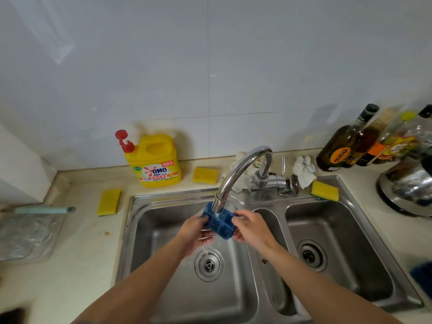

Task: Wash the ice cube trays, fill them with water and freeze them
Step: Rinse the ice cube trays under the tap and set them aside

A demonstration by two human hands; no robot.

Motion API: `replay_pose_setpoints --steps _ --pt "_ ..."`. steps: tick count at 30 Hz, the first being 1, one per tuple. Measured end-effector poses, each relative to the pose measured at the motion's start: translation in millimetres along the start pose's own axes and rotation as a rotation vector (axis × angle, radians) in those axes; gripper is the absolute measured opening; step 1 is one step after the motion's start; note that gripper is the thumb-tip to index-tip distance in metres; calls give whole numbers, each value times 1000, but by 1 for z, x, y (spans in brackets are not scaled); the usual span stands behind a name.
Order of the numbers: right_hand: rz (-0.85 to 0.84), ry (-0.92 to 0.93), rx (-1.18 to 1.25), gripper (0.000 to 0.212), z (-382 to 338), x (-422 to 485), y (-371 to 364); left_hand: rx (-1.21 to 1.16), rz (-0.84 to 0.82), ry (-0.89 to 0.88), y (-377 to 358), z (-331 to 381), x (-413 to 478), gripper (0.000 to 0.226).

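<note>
From the head camera, the blue ice cube tray (221,222) is held above the left basin (163,230) of a steel double sink, right under the spout of the curved faucet (236,174). Whether the spout tip touches the tray cannot be told. Water spills off the tray toward the drain (208,265) below.

The basin walls stand well apart from the hands on the left and near sides. The divider (257,253) between the two basins lies just beneath the right wrist. The faucet arches over the tray from behind, which closes off the room above it.

On the counter around the rim are a yellow detergent jug (155,162), three yellow sponges (108,202) (205,175) (325,191), a crumpled white cloth (304,170), dark bottles (336,150) and a steel pot (406,185) at the far right.

Both forearms reach in from the near edge and converge on the tray. The left hand (195,231) cups the tray's left end with its fingers curled beneath. The right hand (251,226) grips the right end, thumb on top.
</note>
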State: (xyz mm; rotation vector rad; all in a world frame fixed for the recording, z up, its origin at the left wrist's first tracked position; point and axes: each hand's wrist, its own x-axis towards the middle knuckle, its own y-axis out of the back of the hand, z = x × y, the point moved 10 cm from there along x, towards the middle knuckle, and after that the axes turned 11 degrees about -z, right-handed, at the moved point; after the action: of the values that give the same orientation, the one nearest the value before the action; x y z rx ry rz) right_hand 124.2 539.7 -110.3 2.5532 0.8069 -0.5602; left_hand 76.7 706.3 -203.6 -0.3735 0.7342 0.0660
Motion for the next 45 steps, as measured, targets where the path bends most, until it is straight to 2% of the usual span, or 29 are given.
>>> replay_pose_setpoints --steps 6,10,16,21,25,29,39,45 --pt "43 105 -185 28 -18 8 6 48 9 -43 -4 -1 4 18" --pt "55 99 -212 31 -16 9 11 23 32 -64 -6 1 4 19" --pt "44 -13 29 12 8 15 15 11 100 -93 9 11 -3 18" --pt "-38 -182 318 11 33 24 -11 80 170 -202 18 35 -22 27" --pt "-77 -225 439 15 36 32 -32 180 218 -327 21 55 -39 26" --pt "-103 -228 465 16 33 37 -42 216 258 -379 28 62 -47 20" --pt "-213 -239 448 18 28 35 -53 253 300 -413 31 68 -50 24" --pt "-118 -180 430 14 22 35 -37 214 280 -407 35 62 -48 15"
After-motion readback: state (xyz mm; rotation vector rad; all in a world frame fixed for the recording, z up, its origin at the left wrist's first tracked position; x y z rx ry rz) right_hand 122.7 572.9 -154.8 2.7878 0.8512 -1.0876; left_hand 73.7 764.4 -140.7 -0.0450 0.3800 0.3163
